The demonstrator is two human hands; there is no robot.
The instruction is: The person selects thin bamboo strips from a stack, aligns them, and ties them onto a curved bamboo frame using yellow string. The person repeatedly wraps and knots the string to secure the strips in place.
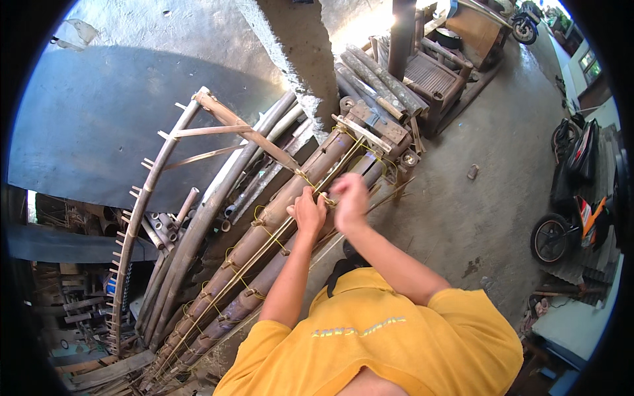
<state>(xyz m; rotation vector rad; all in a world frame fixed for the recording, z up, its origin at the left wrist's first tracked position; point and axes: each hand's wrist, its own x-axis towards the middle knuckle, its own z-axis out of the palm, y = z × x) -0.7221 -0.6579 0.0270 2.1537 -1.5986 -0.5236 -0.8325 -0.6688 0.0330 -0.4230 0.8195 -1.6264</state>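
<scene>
Two thick brown bamboo poles (pixel 239 248) run side by side from lower left to the middle, with yellow cord (pixel 265 229) looped around them at intervals. Thin pale strips (pixel 264 249) lie lengthwise between them. My left hand (pixel 309 211) rests over the strips near the upper end, its fingers curled and closed; what they grip is hidden. Just to its right, my right hand (pixel 350 199) is raised and smeared by motion, so its hold cannot be made out. More yellow cord shows around both hands. A wooden crosspiece (pixel 363 134) sits at the poles' far end.
A curved bamboo frame with pegs (pixel 140 211) stands at left, its arm (pixel 244 128) reaching close to my left hand. Stacked bamboo (pixel 380 79) and a bamboo chair (pixel 432 79) are beyond a concrete post (pixel 300 46). A motorcycle (pixel 574 228) stands at right.
</scene>
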